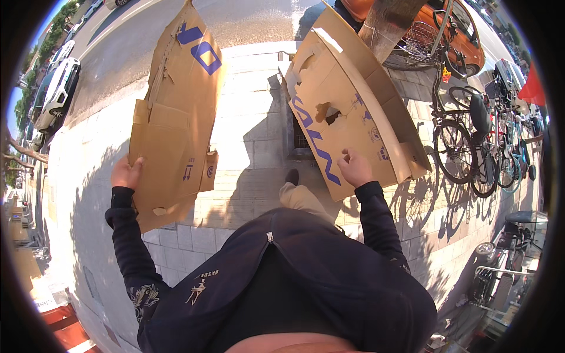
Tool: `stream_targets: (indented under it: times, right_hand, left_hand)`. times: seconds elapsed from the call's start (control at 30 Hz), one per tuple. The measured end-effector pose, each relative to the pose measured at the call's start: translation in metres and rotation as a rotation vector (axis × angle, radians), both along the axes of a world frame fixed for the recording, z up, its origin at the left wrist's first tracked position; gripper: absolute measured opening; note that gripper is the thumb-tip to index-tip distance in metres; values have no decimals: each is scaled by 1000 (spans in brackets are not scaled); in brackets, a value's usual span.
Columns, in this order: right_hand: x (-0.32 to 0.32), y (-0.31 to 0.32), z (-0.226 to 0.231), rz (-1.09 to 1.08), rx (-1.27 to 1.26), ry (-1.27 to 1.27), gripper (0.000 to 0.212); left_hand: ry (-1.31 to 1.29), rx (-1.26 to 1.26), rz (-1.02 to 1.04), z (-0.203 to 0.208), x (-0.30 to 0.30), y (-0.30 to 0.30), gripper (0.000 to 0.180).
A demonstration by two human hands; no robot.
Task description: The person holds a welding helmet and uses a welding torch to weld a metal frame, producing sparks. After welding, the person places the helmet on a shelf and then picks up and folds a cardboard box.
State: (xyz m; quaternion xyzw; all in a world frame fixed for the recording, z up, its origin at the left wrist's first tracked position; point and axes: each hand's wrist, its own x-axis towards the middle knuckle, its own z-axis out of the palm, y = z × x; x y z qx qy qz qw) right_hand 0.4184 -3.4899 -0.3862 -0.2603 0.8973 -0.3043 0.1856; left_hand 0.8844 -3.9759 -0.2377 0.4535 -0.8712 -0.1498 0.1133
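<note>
A large torn piece of cardboard (170, 126) with blue print hangs on my left side. My left hand (127, 174) grips its left edge, thumb on the printed face. On the right is a second large cardboard piece (353, 135), folded along its length, with blue print and a ragged hole near its middle. My right hand (356, 169) is closed at that piece's near part, the fingers curled against it. The two pieces are apart, with paving showing between them. Both have torn edges.
Paving (253, 135) lies underfoot, with a dark tree-pit grate (299, 139) partly behind the right cardboard. A tree trunk (391, 26), an orange car (465, 35) and several bicycles (456, 150) stand to the right. Beyond the curb runs a road (253, 23); a white car (60, 88) is at left.
</note>
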Motion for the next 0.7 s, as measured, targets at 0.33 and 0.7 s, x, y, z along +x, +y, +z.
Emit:
stream_targets:
  times: [0.33,0.7]
  right_hand:
    - [-184,-116,-43,-240,471,508,78]
    - [-250,-123,-68,-258,459,316,36]
  left_hand:
    - [-418,-160,-202,23,-259,-172,35]
    - [-458,-138,-406,64,-518,-350,36]
